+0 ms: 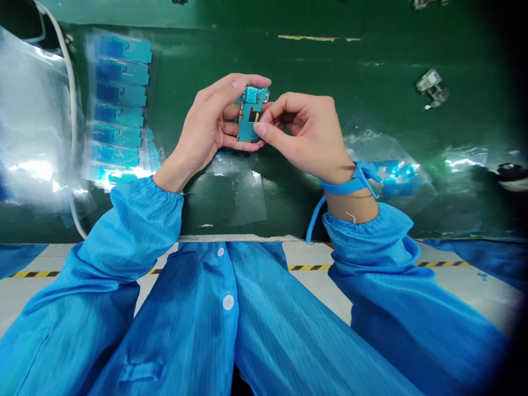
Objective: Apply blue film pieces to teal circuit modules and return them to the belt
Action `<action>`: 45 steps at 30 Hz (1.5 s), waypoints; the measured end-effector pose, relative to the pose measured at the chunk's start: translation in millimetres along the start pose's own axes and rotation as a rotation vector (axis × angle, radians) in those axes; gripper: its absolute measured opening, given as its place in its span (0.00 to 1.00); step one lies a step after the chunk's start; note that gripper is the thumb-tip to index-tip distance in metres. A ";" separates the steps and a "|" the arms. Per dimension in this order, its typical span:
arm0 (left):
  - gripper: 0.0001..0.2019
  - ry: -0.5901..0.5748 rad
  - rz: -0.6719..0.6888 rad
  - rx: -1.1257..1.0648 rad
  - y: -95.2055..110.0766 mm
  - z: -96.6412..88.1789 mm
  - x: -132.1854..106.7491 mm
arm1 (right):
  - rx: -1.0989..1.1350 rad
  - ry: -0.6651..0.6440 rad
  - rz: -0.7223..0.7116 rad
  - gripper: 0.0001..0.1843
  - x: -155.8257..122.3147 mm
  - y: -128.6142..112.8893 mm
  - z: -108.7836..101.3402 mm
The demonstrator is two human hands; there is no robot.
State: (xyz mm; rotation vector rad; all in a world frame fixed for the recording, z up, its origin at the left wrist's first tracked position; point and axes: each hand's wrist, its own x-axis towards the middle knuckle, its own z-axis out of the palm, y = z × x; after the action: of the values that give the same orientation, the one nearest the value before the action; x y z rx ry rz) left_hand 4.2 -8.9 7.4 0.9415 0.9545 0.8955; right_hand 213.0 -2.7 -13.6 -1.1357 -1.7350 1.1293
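A small blue phone circuit board (250, 115) with gold contacts and a rectangular cut-out is held upright in front of me, above the green mat. My left hand (210, 118) grips it from the left, fingers curled behind its edge. My right hand (301, 135) pinches its right side between thumb and fingers, partly covering the lower right edge. The back of the board is hidden. A blue wrist strap (350, 184) circles my right wrist, and its coiled blue cord (314, 220) drops toward the bench edge.
Blue parts in clear sleeves (119, 104) lie in a column at left, beside a clear plastic bag (33, 121) and a white cable (73, 110). A clear bag of blue pieces (391, 176) lies right of my wrist. A small metal part (432, 88) rests on the green mat (371, 49).
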 end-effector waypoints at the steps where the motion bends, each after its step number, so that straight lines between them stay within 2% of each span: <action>1: 0.21 0.006 -0.003 0.013 0.6 0.7 -0.6 | -0.004 -0.002 -0.005 0.30 0.1 0.1 0.1; 4: 0.24 0.010 0.000 0.022 1.7 1.9 -1.0 | -0.012 -0.004 -0.015 0.31 0.6 1.7 -0.3; 11: 0.19 -0.021 0.022 -0.043 2.7 2.4 -1.5 | -0.019 -0.012 -0.021 0.31 0.7 4.1 -1.7; 18: 0.22 -0.002 0.010 -0.019 3.7 4.0 -2.1 | 0.004 -0.017 -0.003 0.32 0.5 0.7 -2.3; 24: 0.26 0.010 -0.009 -0.055 2.3 2.0 -0.7 | 0.130 -0.019 0.005 0.34 0.6 -0.7 -0.3; 30: 0.21 -0.003 0.024 -0.076 2.4 2.9 -1.8 | 0.121 -0.012 -0.008 0.35 0.7 -0.9 1.6; 45: 0.18 -0.009 0.018 -0.059 2.4 4.2 -1.5 | 0.066 -0.031 0.022 0.34 0.6 -1.0 0.6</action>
State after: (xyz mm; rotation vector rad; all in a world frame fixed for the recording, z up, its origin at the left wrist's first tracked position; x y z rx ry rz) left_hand 7.1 -10.5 11.2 0.9048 0.9088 0.9292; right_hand 212.0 -2.5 -12.8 -1.1054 -1.7001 1.2145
